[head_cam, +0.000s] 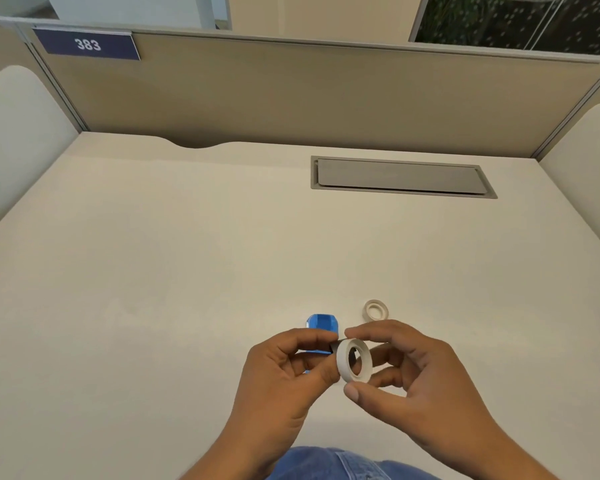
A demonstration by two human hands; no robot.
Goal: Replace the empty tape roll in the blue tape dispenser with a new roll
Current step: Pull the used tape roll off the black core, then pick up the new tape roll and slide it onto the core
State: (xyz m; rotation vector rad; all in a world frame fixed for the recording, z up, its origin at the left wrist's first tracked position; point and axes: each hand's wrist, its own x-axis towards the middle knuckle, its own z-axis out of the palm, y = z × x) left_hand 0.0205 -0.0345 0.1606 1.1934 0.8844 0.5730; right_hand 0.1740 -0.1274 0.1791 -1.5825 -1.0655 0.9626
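Observation:
My left hand (pixel 284 372) grips the blue tape dispenser (pixel 322 323) just above the near part of the desk; my fingers hide most of the dispenser's body. My right hand (pixel 413 372) pinches a full white tape roll (pixel 343 367) between thumb and fingers, held upright right against the dispenser's right side. A dark part of the dispenser shows just behind the roll. A thinner, nearly bare whitish roll (pixel 376 310) lies flat on the desk, a little beyond my right hand.
The cream desk (pixel 187 254) is closed in by beige partition walls at the back and both sides. A grey cable-tray lid (pixel 400 177) is set into the desk at the back right. My blue jeans (pixel 343 462) show at the bottom edge.

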